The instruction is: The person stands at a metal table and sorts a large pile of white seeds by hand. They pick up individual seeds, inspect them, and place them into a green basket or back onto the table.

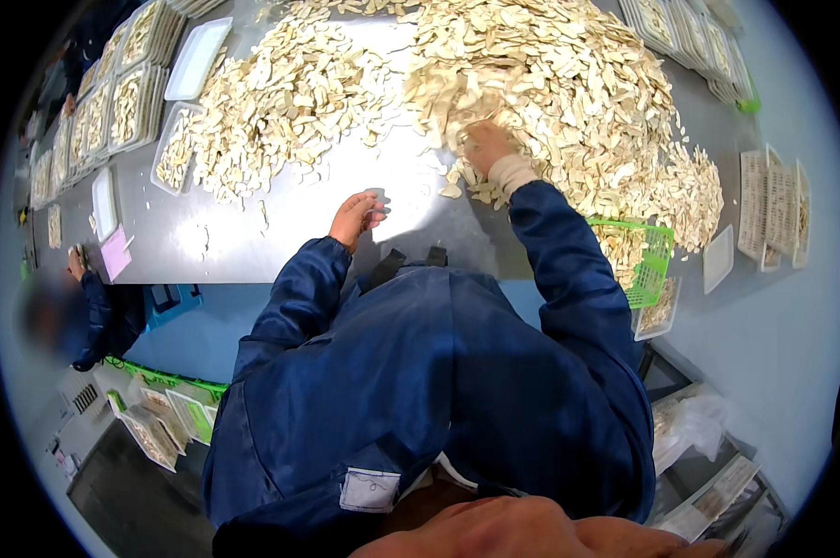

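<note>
A large heap of pale, dry-looking slices [568, 102] covers the right and far part of the steel table [345, 256]. At the heap's near left edge, my right hand [488, 147] reaches into the slices. Its fingertips are smeared by motion, so what they grip cannot be made out. My left hand [356, 219] hovers over bare metal close to the near edge, fingers loosely curved and apart, with no slice visible in it. Beyond it and to the left spreads a second, thinner pile of slices [290, 102].
Stacked trays of slices [136, 107] line the far left. A white tray [198, 58] and a clear tray [164, 166] border the left pile. A green basket [657, 256] sits by my right forearm. Another person's hand [76, 262] rests at the left edge, near a pink sheet [117, 254].
</note>
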`<action>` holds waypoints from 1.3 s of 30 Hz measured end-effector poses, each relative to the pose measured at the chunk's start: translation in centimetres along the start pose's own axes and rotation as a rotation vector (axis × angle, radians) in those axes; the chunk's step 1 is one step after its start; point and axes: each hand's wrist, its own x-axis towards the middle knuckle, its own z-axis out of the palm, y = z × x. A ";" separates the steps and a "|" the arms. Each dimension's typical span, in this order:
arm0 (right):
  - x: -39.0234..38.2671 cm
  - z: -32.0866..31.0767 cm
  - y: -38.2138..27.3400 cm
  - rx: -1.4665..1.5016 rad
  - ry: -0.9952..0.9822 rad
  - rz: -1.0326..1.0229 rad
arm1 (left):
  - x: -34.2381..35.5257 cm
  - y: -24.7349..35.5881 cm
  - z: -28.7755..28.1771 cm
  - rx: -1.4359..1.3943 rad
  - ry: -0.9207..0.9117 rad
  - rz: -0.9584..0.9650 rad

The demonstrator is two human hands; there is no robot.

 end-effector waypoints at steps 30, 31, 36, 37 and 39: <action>0.4 3.2 -1.3 0.212 0.104 -0.122 | 5.5 2.1 2.9 0.805 0.202 0.744; 1.1 3.2 -0.5 0.142 0.217 -0.149 | 5.8 3.7 4.8 1.006 0.218 0.987; 3.2 4.9 -2.7 0.129 0.083 -0.075 | 8.1 6.2 7.9 1.378 0.173 0.922; 2.6 5.3 -3.5 0.134 0.056 -0.134 | 8.5 6.0 7.8 1.474 0.170 0.921; 0.8 6.0 -4.5 0.205 -0.029 -0.157 | 8.6 5.4 6.5 1.488 0.174 0.912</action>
